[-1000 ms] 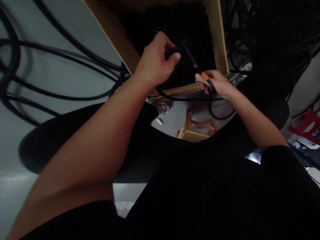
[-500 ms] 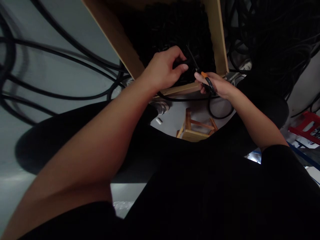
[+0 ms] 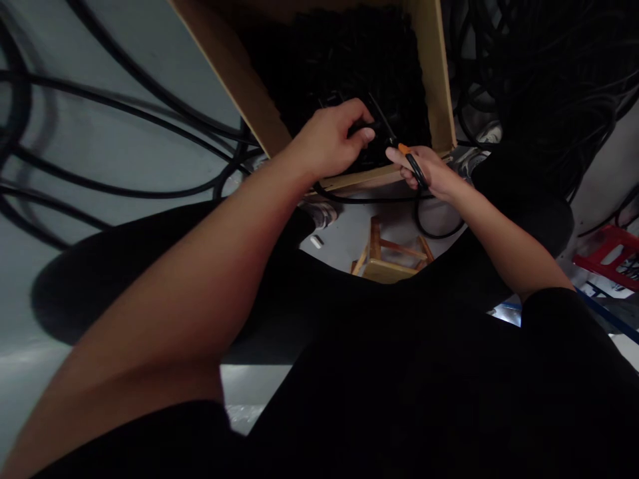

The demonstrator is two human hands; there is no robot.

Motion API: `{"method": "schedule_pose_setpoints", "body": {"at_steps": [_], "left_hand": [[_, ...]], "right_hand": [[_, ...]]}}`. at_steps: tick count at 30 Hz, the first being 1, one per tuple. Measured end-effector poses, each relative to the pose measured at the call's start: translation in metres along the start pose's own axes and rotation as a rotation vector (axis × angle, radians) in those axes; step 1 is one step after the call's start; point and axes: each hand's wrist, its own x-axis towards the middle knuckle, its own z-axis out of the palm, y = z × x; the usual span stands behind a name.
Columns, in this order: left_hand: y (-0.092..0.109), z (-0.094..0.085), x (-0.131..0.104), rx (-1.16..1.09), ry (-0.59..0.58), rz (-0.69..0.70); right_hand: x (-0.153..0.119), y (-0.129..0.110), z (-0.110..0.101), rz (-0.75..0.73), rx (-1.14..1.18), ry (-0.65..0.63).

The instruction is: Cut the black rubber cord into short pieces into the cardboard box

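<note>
My left hand (image 3: 335, 138) is over the near side of a cardboard box (image 3: 439, 80), its thumb and fingers closed around a length of black tubing (image 3: 366, 124). Just to the right, my right hand (image 3: 435, 174) grips a pair of scissors (image 3: 403, 149) with orange and black handles. The blades point up and left into the box, close to the tubing's end; whether they touch it I cannot tell. Many short black pieces (image 3: 359, 46) fill the box, dark and hard to tell apart.
Long black tubing (image 3: 124, 194) loops across the grey floor at left. A large tangle of it (image 3: 549, 80) lies at right. A small wooden stool (image 3: 389, 269) is below the box, a white scrap (image 3: 317, 241) beside it. A red stool (image 3: 609, 256) is far right.
The scissors and right hand have shifted slightly left. My left hand stays nearly in place, and a few pieces beyond it in the box look different.
</note>
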Motion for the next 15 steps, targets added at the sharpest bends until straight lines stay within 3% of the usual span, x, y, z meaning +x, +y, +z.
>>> {"method": "schedule_pose_setpoints", "body": {"at_steps": [4,8,11,15], "left_hand": [[0.001,0.006,0.003,-0.008,0.002,-0.075],[-0.020,0.018,0.018,-0.072,0.023,-0.082],[-0.038,0.024,0.032,0.011,0.001,-0.072],[-0.040,0.022,0.041,0.047,-0.026,-0.029]], "right_hand": [[-0.002,0.001,0.006,0.028,0.023,0.045],[0.006,0.008,0.006,0.041,0.043,0.026],[0.016,0.018,0.003,0.029,0.039,0.032],[0.020,0.022,-0.002,0.057,-0.002,0.026]]}}
